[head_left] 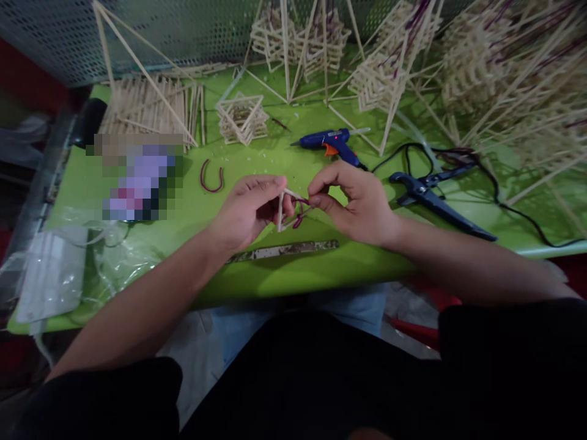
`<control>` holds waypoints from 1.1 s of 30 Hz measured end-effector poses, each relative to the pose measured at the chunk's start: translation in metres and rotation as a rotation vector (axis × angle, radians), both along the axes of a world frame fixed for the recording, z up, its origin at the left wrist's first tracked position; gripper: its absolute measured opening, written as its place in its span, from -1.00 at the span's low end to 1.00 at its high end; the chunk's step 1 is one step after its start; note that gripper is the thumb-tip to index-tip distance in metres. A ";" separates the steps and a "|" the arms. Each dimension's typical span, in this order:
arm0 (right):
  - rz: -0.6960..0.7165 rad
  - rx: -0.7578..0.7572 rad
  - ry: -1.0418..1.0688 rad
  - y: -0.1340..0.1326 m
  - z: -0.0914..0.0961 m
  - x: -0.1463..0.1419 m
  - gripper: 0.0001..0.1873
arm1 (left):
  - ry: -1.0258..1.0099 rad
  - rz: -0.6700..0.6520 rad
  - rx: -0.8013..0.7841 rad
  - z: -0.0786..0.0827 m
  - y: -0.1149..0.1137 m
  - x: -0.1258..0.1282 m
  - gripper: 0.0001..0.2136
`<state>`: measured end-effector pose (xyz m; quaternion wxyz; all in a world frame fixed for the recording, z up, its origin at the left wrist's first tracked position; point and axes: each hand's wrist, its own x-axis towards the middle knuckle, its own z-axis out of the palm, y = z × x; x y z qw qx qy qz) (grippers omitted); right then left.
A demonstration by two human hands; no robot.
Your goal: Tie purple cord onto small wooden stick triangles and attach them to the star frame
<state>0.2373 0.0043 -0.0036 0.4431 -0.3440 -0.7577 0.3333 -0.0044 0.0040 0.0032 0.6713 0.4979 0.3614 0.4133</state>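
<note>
My left hand [250, 208] is closed around a small frame of thin pale sticks [285, 211], held just above the green table [183, 244]. My right hand [355, 198] pinches a dark red cord [300, 211] that loops around the stick frame. Both hands meet at the middle of the table. A second curved piece of red cord [211, 178] lies on the table to the left of my left hand.
A blue glue gun [332, 143] and dark blue cutters [435, 198] lie behind and right of my hands, with a black cable [504, 195]. A flat ruler-like strip [284, 250] lies near the front edge. Stick structures [380, 79] and stick piles [147, 107] crowd the back. Plastic bags [68, 263] sit at left.
</note>
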 end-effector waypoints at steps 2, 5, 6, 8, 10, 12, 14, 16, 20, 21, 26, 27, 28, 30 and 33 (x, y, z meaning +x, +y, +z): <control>0.062 0.074 -0.032 0.002 -0.001 0.001 -0.78 | -0.033 0.002 -0.036 -0.001 0.000 0.000 -0.54; 0.114 0.197 -0.071 0.003 -0.003 0.002 -0.77 | -0.063 0.019 -0.060 -0.003 0.000 0.001 -0.55; 0.102 0.234 -0.083 0.003 -0.004 0.002 -0.75 | -0.071 0.025 -0.060 -0.002 0.000 0.002 -0.56; 0.045 0.337 -0.099 0.003 -0.007 0.002 -0.76 | -0.091 0.028 -0.050 -0.002 0.000 0.003 -0.56; -0.003 0.475 -0.102 0.005 -0.008 0.001 -0.86 | -0.098 0.026 -0.040 0.000 -0.001 0.005 -0.56; -0.023 0.568 -0.104 0.006 -0.009 0.000 -0.94 | -0.084 0.017 -0.024 0.000 -0.002 0.005 -0.58; -0.022 0.546 -0.113 0.006 -0.009 0.000 -0.93 | -0.058 -0.012 0.012 -0.001 -0.003 0.005 -0.58; -0.013 0.455 -0.111 0.005 -0.009 0.000 -0.89 | -0.039 -0.060 0.061 -0.002 -0.004 0.002 -0.57; 0.050 0.290 -0.067 0.003 -0.009 0.001 -0.86 | 0.013 -0.127 0.126 -0.003 -0.005 -0.002 -0.64; 0.072 0.262 -0.054 0.003 -0.009 0.001 -0.85 | 0.034 -0.135 0.132 -0.002 -0.006 -0.002 -0.66; 0.123 0.160 0.026 0.006 -0.010 0.002 -0.76 | 0.130 -0.097 0.176 0.008 -0.007 0.000 -0.68; 0.128 0.149 0.033 0.006 -0.010 0.001 -0.73 | 0.149 -0.072 0.188 0.009 -0.007 0.000 -0.69; 0.132 0.137 0.038 0.006 -0.010 0.001 -0.70 | 0.167 -0.049 0.195 0.010 -0.007 0.000 -0.69; 0.144 0.088 0.052 0.006 -0.012 -0.001 -0.65 | 0.189 -0.019 0.207 0.010 -0.006 -0.001 -0.71; 0.193 -0.002 0.113 0.005 -0.014 -0.004 -0.61 | 0.203 -0.007 0.235 0.009 -0.003 -0.003 -0.75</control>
